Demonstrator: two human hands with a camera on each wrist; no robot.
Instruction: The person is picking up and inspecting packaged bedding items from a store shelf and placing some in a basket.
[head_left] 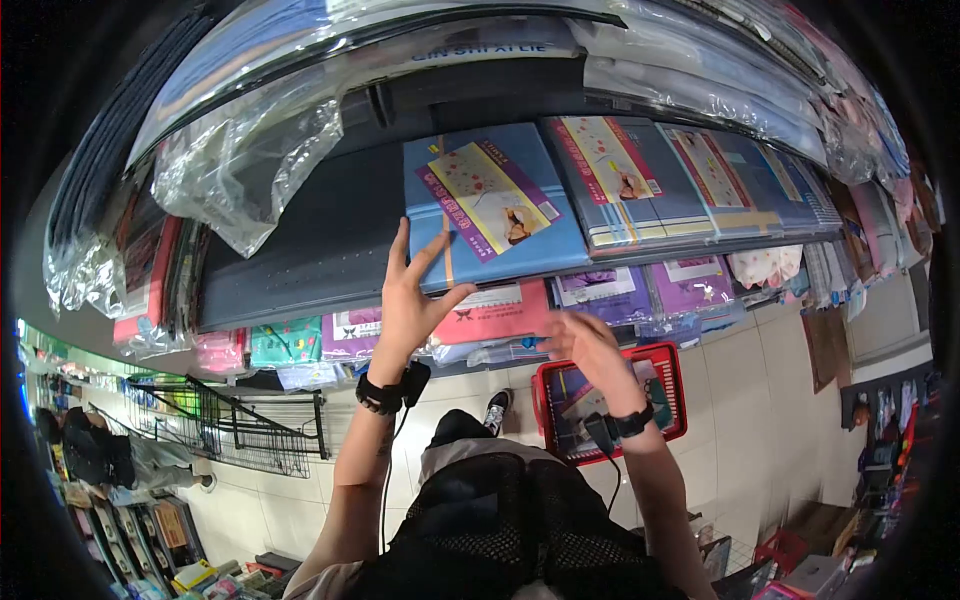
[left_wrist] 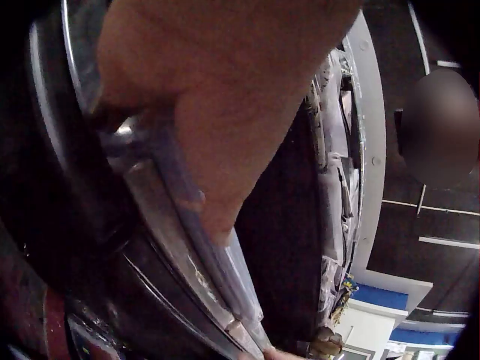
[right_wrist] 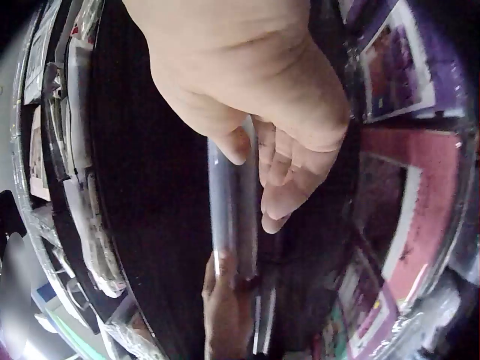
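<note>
A flat blue plastic-wrapped textile packet (head_left: 490,195) with a purple and yellow label lies on the dark shelf. My left hand (head_left: 412,300) is at its left front corner, fingers straight and spread over the blue cover, thumb pointing along the front edge. In the left wrist view the left hand (left_wrist: 217,112) overlaps the packet's edge (left_wrist: 232,281). My right hand (head_left: 590,355), a little blurred, hovers off the shelf front with loosely bent fingers and nothing in them. The right wrist view has this hand (right_wrist: 255,97) over the packet's edge (right_wrist: 232,202), with the left hand (right_wrist: 225,315) farther along.
More labelled blue packets (head_left: 610,175) line the shelf to the right. Pink and purple packets (head_left: 490,310) sit on a lower level. A clear plastic bag (head_left: 250,170) hangs from above. A red basket (head_left: 682,400) with packets stands on the floor. Another person (head_left: 95,450) is at left.
</note>
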